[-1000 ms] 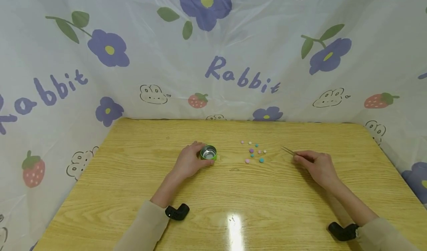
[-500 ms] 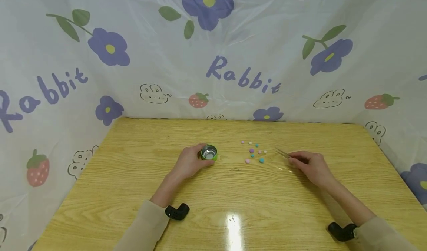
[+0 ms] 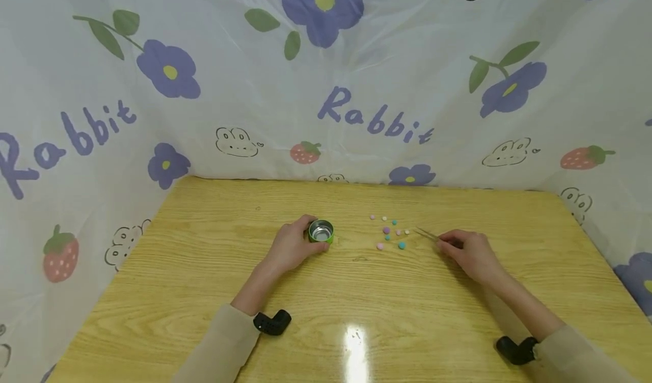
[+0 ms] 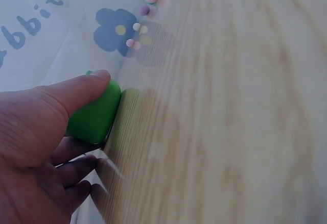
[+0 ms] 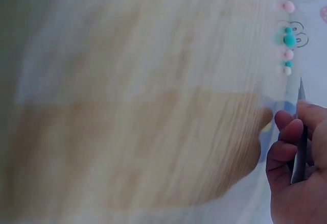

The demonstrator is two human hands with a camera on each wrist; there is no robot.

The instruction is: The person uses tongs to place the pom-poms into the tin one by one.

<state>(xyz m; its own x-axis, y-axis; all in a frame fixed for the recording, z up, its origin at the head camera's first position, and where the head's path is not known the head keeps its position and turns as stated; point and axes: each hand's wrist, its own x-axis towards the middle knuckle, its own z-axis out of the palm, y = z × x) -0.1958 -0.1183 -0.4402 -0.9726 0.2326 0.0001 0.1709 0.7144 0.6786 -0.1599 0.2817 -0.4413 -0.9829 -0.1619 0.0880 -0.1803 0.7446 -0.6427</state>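
My left hand point(image 3: 291, 245) holds a small round tin point(image 3: 321, 232), green outside and silvery inside, between thumb and fingers. The tin stands upright on the table with its mouth up; in the left wrist view its green side point(image 4: 97, 113) shows under the thumb. Between the fingers and thumb of my right hand point(image 3: 471, 254) is a pair of metal tweezers point(image 5: 300, 155), pointing left. Their tips are close to the right side of several little balls, among them a white ball point(image 3: 407, 232), a blue ball point(image 3: 402, 245), a pink ball point(image 3: 380, 246) and a purple ball point(image 3: 386, 230).
The wood-grained table point(image 3: 326, 304) reaches back to a white cloth point(image 3: 285, 100) printed with flowers, rabbits and strawberries. A black wrist camera point(image 3: 272, 322) sits at the left sleeve and another black camera point(image 3: 516, 350) at the right sleeve.
My right hand has moved left with the tweezers, bringing their tips close to the white ball at the right of the group. The left hand stays at the tin. The head view has shifted slightly.
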